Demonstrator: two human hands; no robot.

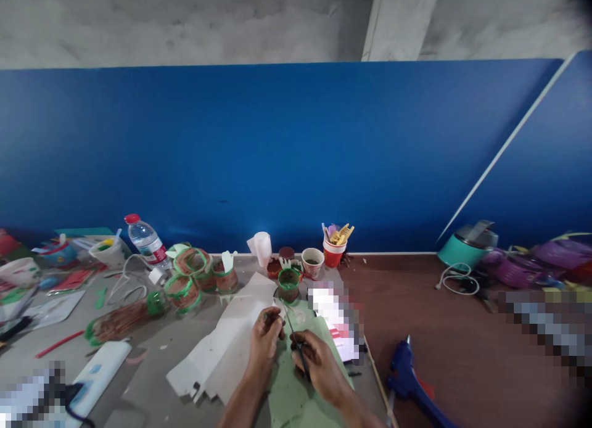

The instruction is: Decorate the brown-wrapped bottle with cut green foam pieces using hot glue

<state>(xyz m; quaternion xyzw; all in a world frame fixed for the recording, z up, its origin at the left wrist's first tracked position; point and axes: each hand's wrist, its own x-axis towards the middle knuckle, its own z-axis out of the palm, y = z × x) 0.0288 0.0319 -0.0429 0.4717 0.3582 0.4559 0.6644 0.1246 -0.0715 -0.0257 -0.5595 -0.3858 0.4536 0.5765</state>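
Note:
My left hand (264, 338) is closed, fingertips pinched together above the green sheet (289, 403); whatever lies between them is too small to make out. Close by on its right, my right hand (318, 359) grips a thin, long tool with a dark handle (303, 357), its slender end pointing up and to the left. I cannot tell whether this is a brush or a blade. Just beyond both hands stands a brown cup with a green rim (289, 286). White paper sheets (231, 348) lie to the left, partly under the left forearm.
Several brown, green-edged cut bottles (184, 292) and a water bottle (147, 243) stand left. A paper cup (313, 264) and a red cup of plastic cutlery (333, 254) are behind. A blue glue gun (403, 369) lies right. A blue partition (287, 150) rises behind the table.

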